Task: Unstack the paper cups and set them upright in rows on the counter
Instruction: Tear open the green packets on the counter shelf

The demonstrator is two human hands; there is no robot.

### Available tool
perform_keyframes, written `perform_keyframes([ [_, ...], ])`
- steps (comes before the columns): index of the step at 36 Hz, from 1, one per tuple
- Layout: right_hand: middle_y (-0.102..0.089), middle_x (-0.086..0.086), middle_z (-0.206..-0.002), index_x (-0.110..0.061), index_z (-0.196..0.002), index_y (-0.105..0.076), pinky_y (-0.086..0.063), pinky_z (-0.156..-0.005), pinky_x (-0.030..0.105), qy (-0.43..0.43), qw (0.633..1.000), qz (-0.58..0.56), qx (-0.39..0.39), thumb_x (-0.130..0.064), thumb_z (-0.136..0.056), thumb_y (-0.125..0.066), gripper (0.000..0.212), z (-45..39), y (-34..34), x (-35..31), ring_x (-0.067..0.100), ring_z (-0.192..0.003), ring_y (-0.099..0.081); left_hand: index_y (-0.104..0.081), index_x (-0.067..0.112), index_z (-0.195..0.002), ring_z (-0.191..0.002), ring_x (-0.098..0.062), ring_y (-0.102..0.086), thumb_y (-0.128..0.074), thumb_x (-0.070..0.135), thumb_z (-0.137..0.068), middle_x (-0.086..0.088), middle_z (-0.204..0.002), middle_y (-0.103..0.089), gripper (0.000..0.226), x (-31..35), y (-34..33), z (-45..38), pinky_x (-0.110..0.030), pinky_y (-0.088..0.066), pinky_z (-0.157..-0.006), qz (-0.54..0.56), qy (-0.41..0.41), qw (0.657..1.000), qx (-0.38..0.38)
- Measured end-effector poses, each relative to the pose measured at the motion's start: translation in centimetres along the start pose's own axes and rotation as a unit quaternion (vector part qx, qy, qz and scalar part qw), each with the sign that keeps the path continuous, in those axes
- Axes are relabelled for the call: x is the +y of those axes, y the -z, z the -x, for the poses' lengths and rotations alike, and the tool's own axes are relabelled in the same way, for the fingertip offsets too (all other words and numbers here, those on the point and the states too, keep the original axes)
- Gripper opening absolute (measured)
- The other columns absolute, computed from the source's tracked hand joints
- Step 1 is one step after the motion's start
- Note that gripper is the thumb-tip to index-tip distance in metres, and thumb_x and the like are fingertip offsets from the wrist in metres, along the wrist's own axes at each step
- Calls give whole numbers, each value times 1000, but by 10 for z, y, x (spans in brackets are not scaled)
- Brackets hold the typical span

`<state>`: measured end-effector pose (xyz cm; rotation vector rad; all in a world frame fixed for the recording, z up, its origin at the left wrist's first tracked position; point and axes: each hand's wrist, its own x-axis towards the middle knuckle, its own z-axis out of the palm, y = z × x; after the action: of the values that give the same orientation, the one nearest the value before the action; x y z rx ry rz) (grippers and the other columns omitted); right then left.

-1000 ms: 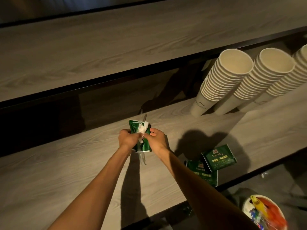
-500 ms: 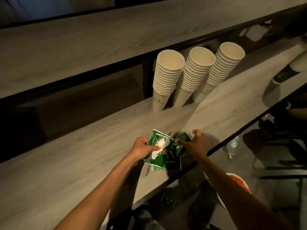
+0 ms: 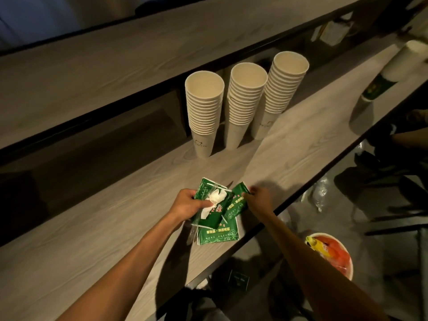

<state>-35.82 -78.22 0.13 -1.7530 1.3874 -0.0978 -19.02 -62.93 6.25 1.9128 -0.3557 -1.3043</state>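
Three tall stacks of cream paper cups stand upright side by side at the back of the wooden counter (image 3: 289, 144): a left stack (image 3: 203, 112), a middle stack (image 3: 244, 105) and a right stack (image 3: 282, 89). Nearer the front edge, my left hand (image 3: 187, 203) grips a green packet (image 3: 212, 205) with white tissue sticking out of it. My right hand (image 3: 259, 200) pinches a second green packet (image 3: 237, 200) beside it. A third green packet (image 3: 218, 234) lies flat on the counter under them. Both hands are well in front of the cups.
A further cup stack with a green band (image 3: 389, 72) lies tilted at the counter's far right. A raised wooden shelf (image 3: 115, 72) runs behind the cups. Below the counter edge stands a round bin (image 3: 333, 253) with colourful wrappers, and a plastic bottle (image 3: 320, 195) lies on the floor.
My hands moved apart: the left keeps the tissue packet, the right went to the packets lying on the counter and took hold of one. The view swung right, shifting the cups toward centre.
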Motion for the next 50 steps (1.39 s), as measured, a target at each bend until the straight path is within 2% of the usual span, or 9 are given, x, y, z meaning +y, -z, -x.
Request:
perform_keyframes([
  [7,-70,11,-85,-3,-93,-72,-50,-66,27,154,983,-51,-85,0,-93,-56,16,9,28,-42,20,-72,-62,-74,0,-109,-87,5,-57,-78,3,-83,14,-116,-57,27,33,-15,-3,2,-42,-59,-53,-84,994,-54],
  [11,-69,21,-117,-7,-118,-69,-51,-99,44,127,978,-116,-122,-10,-99,-56,24,13,45,-61,35,-107,-66,-73,3,-111,-81,-13,-72,-75,7,-87,-9,-106,-76,25,43,-18,-3,-13,-55,-63,-44,-75,993,-78],
  [16,-69,30,-104,-1,-113,-67,-57,-91,52,10,961,-242,-131,-50,-95,-58,53,16,44,-56,42,-91,-69,-73,12,-92,-72,-12,-73,-74,1,-87,1,-83,-77,12,40,-19,-3,-19,-57,-65,-4,-86,995,-53],
  [19,-70,7,-79,-11,-88,-70,-53,-65,27,21,980,-168,-105,-42,-100,-54,36,22,29,-35,21,-71,-65,-71,12,-98,-78,-16,-72,-73,1,-87,-4,-91,-76,15,32,-13,-3,-31,-59,-77,21,-77,997,-9],
  [23,-71,-2,-86,-15,-96,-73,-54,-75,21,44,981,-66,-176,-29,-94,-67,15,33,7,-3,14,-81,-66,-69,7,-105,-82,-20,-71,-72,0,-87,-12,-103,-75,20,21,3,-5,-30,-57,-72,41,-62,997,29],
  [27,-63,-3,-114,-18,-123,-65,-46,-85,17,143,968,84,-190,-41,-57,-95,76,41,-5,15,10,-101,-57,-67,2,-115,-77,-16,-71,-72,0,-88,-10,-100,-74,27,14,14,-6,-20,-55,-57,54,-42,996,54],
  [31,-51,-2,-121,-18,-132,-57,-42,-97,28,205,943,194,-176,-45,-49,-95,95,43,-18,20,14,-110,-45,-65,1,-116,-73,-16,-70,-72,-1,-88,-10,-97,-73,29,12,16,-6,-19,-55,-51,62,-38,995,65],
  [44,-62,-3,-86,-16,-97,-74,-41,-70,21,163,969,163,-91,-16,-82,-76,15,43,-26,14,12,-78,-56,-63,0,-120,-75,-17,-74,-76,-4,-83,-17,-108,-74,39,15,11,-6,-23,-59,-55,81,-44,994,53],
  [50,-62,-4,-75,-5,-89,-69,-45,-64,9,35,996,-82,-12,-2,-83,-76,9,42,-16,10,9,-69,-58,-68,2,-111,-81,-25,-74,-74,1,-86,-18,-105,-75,26,19,13,-3,-35,-60,-70,110,-28,993,23],
])
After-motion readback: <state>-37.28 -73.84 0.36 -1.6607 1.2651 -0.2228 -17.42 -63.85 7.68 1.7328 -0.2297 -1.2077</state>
